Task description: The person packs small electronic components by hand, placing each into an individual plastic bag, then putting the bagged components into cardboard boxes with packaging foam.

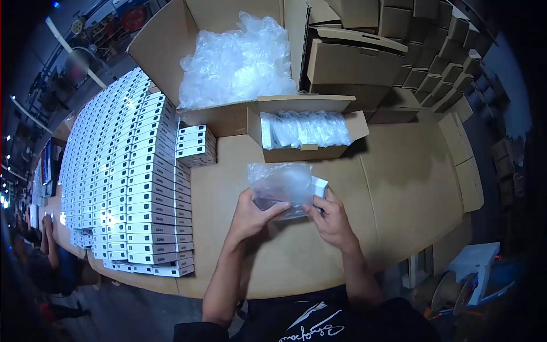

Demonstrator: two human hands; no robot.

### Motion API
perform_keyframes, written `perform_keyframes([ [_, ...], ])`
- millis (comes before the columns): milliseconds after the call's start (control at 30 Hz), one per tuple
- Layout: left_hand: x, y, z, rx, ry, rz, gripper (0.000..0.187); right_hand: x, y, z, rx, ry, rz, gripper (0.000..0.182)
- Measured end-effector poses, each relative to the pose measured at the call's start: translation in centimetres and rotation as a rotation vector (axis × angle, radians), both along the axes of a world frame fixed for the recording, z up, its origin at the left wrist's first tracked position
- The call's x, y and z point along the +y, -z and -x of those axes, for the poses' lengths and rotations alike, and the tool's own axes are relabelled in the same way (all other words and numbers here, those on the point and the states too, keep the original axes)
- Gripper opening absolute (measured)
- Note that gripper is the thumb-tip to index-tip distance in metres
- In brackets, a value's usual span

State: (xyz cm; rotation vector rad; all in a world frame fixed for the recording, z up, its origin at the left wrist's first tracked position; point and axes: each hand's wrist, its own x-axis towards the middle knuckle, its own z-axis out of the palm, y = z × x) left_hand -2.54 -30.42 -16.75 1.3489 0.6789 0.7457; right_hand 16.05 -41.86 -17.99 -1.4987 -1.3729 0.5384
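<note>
Over the table in front of me, my left hand [256,214] grips a clear plastic bag [282,181] by its left side, thumb lying across the film. At the bag's right edge my right hand [330,216] is closed on a small white box [319,186], its thumb pressed near the bag's mouth. The box stands partly behind the film, its top end showing. Just beyond the hands is an open cardboard carton [307,154], filled with a row of plastic-wrapped white boxes [307,130].
Tall stacks of white boxes [131,188] cover the table's left side, with a smaller stack [195,145] beside them. A large carton [219,121] of clear bags [242,60] stands at the back. Brown cartons [356,65] are piled back right. Another person's arm [50,242] shows far left.
</note>
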Motion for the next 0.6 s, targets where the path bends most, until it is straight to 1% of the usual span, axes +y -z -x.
perform_keyframes([
  [33,0.0,-0.1,-0.1,0.049,0.028,0.015,0.045,-0.2,0.1,-0.1,-0.046,-0.035,0.005,0.020],
  [133,-0.7,0.7,-0.2,0.103,-0.042,-0.112,0.045,-0.5,0.0,-0.6,0.093,-0.028,-0.042,0.013],
  [233,-1.6,1.2,0.4,0.130,-0.128,-0.386,0.033,-1.3,-1.4,-3.7,0.312,0.054,0.031,0.018],
  [267,-1.5,1.9,0.4,0.066,-0.118,-0.405,0.032,-0.9,-2.4,-3.8,0.365,0.095,-0.099,0.025],
  [300,-1.7,1.9,0.4,0.084,-0.107,-0.429,0.031,-0.3,-3.7,-3.8,0.416,0.137,-0.231,0.033],
  [333,-1.8,1.8,0.4,0.100,-0.096,-0.457,0.030,0.4,-4.3,-4.2,0.361,0.127,-0.330,0.052],
  [367,-1.8,1.7,0.3,0.115,-0.084,-0.487,0.030,0.7,-5.7,-4.1,0.406,0.097,-0.349,0.060],
  [433,-2.0,1.6,0.1,0.121,-0.074,-0.492,0.029,1.2,-6.7,-4.5,0.410,-0.011,-0.449,0.061],
  [500,-2.2,1.4,-0.1,0.127,-0.068,-0.495,0.028,1.6,-7.9,-4.4,0.367,-0.116,-0.407,0.061],
  [533,-2.3,1.2,-0.2,0.131,-0.065,-0.494,0.028,1.9,-8.4,-3.9,0.346,-0.125,-0.388,0.061],
  [600,-2.6,0.6,-0.3,0.143,-0.065,-0.484,0.029,2.3,-9.0,-3.3,0.305,-0.214,-0.342,0.052],
])
